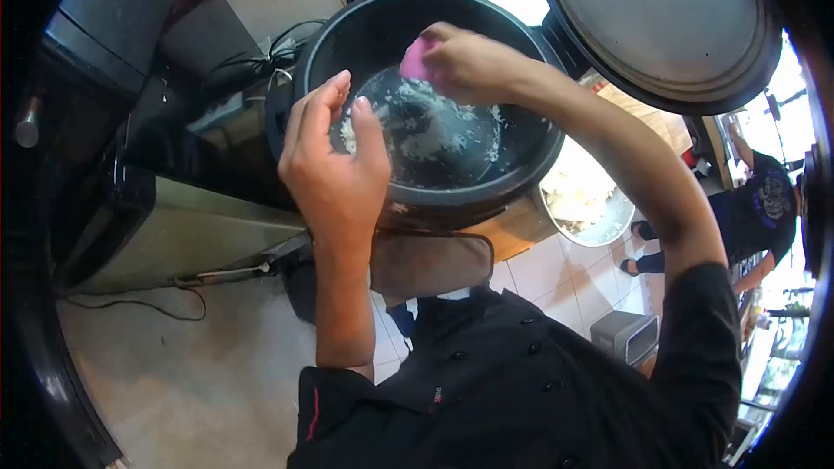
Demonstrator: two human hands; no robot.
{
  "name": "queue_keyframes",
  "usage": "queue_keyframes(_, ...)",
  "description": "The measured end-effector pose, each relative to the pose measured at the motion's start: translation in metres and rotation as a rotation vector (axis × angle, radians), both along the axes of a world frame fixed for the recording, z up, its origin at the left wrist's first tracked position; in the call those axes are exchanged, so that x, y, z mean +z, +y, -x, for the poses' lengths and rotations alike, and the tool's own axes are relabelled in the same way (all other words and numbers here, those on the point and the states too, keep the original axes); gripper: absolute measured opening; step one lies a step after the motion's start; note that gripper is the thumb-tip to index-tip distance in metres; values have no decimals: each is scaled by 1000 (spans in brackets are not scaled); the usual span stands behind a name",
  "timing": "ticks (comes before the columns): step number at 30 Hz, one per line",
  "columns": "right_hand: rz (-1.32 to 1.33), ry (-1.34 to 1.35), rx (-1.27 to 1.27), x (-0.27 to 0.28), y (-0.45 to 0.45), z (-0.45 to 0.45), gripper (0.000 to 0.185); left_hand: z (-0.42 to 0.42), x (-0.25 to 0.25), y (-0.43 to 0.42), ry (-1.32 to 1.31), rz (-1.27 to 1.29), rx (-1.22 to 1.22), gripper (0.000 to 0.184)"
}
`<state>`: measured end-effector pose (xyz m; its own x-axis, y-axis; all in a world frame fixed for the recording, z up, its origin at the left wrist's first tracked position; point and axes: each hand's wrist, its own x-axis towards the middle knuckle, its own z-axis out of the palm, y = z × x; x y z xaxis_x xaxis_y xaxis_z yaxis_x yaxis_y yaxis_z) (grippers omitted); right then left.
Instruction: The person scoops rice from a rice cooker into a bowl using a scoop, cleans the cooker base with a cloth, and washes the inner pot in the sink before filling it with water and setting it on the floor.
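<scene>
A large black pot (521, 175) stands open in front of me, with white rice (439, 132) scattered over its dark bottom. Over the pot's right half, my right hand is closed on a pink object (415, 61), whose shape is partly hidden by the fingers and blurred. My left hand (340, 143) hovers at the pot's left rim, fingers and thumb apart, holding nothing.
The round metal lid (656, 13) is raised at the upper right. Below it, a metal bowl (613, 224) holds more rice. A grey bin (625, 336) stands on the tiled floor. Another person (754, 208) is at the far right. Cables lie left of the pot.
</scene>
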<state>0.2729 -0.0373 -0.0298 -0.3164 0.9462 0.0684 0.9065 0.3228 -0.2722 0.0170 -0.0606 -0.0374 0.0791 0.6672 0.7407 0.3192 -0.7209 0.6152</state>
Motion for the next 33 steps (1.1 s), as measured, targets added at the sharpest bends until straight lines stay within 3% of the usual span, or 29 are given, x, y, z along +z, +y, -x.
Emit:
queue_keyframes(1, 76, -244, 48, -22, 34, 2, 26, 0, -10, 13, 10, -23, 40, 22)
queue_keyframes(3, 69, -442, 47, -56, 70, 4, 29, -3, -23, 15, 79, 16, 54, 22)
queue_keyframes(4, 47, -420, 40, -56, 70, 9, 29, -3, -25, 16, -53, 62, -9, 24)
queue_keyframes(7, 32, -242, 184, -60, 20, 33, 27, 1, -29, 18, -110, 103, -3, 25)
queue_keyframes(8, 246, -248, 188, -45, 2, 41, 23, 1, -33, 20, -128, 70, -22, 25)
queue_keyframes(9, 247, -167, 273, -24, -17, 42, 17, 2, -35, 22, -133, 80, -22, 25)
queue_keyframes(12, 130, -277, 195, -3, 6, 15, 8, 3, -29, 22, -94, 65, -38, 24)
queue_keyframes(14, 93, -531, 2, -42, 37, -22, 9, 17, -7, 23, 20, 99, -134, 24)
queue_keyframes(15, 136, -729, 103, -54, 41, -30, 12, 25, 9, 20, 142, 136, -215, 24)
queue_keyframes(16, 179, -659, -13, -73, 31, -24, 17, 34, 35, 14, 197, 106, -217, 23)
queue_keyframes(18, 1, -252, 33, -69, -16, 11, 26, 51, 80, 4, 330, 39, -296, 25)
queue_keyframes(19, 12, -250, 49, -52, -20, 20, 26, 55, 98, -3, 405, -2, -354, 25)
queue_keyframes(21, 371, -305, 142, -16, -19, 39, 28, 55, 118, -20, 536, -95, -479, 23)
queue_keyframes(23, 551, -334, 194, -8, -8, 39, 29, 46, 123, -36, 647, -174, -588, 22)
queue_keyframes(25, 290, -413, -60, -3, 20, 20, 26, 36, 117, -50, 704, -223, -659, 22)
queue_keyframes(26, 294, -405, -46, -19, 17, 17, 26, 31, 114, -52, 723, -238, -678, 21)
queue_keyframes(28, 416, -478, -320, -60, 13, 3, 36, 23, 108, -57, 749, -267, -715, 21)
queue_keyframes(29, 264, -276, -326, -60, -10, 15, 37, 22, 103, -61, 756, -282, -725, 20)
queue_keyframes(31, 302, -372, 84, -48, -14, 24, 21, 16, 95, -66, 739, -296, -753, 20)
queue_keyframes(33, 289, -353, 341, -51, -2, 27, 23, 10, 86, -68, 734, -297, -756, 20)
